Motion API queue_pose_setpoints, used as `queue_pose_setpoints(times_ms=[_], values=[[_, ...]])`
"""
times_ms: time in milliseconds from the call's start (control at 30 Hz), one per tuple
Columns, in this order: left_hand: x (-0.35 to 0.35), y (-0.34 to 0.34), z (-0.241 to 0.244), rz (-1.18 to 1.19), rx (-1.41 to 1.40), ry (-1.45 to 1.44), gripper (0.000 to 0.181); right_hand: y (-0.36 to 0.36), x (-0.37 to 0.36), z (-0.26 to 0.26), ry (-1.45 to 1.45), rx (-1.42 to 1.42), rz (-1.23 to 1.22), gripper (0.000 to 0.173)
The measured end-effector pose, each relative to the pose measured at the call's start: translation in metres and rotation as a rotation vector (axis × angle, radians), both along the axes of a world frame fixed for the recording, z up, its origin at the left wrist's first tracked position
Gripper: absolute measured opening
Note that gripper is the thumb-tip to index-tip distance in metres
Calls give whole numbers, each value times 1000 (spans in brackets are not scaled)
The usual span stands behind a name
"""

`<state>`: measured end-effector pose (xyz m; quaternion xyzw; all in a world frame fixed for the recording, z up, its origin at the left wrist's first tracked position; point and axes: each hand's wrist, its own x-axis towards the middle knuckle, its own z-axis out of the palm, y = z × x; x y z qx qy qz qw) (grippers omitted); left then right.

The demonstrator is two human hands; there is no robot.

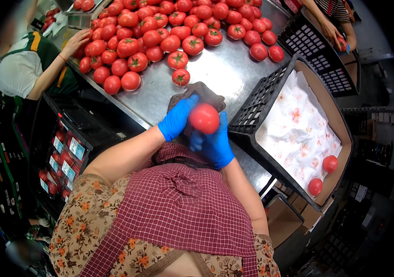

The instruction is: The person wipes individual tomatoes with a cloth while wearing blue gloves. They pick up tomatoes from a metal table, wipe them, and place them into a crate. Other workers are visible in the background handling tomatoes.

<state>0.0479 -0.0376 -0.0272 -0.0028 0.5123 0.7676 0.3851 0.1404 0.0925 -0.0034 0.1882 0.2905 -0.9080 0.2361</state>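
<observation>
A red tomato (204, 118) without a calyx is between my two blue-gloved hands, just in front of my checked apron. My right hand (220, 147) cups it from the right and from below. On its left side my left hand (178, 117) grips a dark brown cloth (206, 93), which spreads out behind the tomato. Part of the cloth and some of my fingers are blurred or hidden by the fruit. A green-topped tomato (181, 77) sits on the steel table (155, 100) just beyond the cloth.
A large heap of tomatoes (152, 38) covers the table's far side. At right stands a black crate (248, 121) lined with white paper (293, 128), with two tomatoes inside. Packed tomatoes (67, 159) fill a crate at left. Co-workers' hands (75, 41) show at left and upper right.
</observation>
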Motion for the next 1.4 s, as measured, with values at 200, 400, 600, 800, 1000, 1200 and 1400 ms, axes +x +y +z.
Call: queue_pose_setpoints(times_ms=[200, 400, 600, 800, 1000, 1200, 1400], values=[[-7, 5, 8, 196, 129, -301, 44, -6, -9, -22, 0, 454, -35, 81], [-10, 5, 14, 229, -243, 137, 41, -12, -2, -27, 32, 336, -68, 71], [9, 2, 28, -42, -551, 1348, 35, -21, -4, -5, 82, 556, -212, 67], [-1, 6, 16, 145, -269, 393, 32, -17, -2, -28, -46, 408, -68, 59], [-11, -1, 2, 49, -21, 97, 42, -12, -1, -16, -26, 152, -38, 62], [14, -7, 14, 17, 73, -23, 43, -9, -6, -11, -77, 42, -133, 69], [11, 0, 7, 172, -72, 67, 43, -22, -2, -4, 72, 545, -219, 72]])
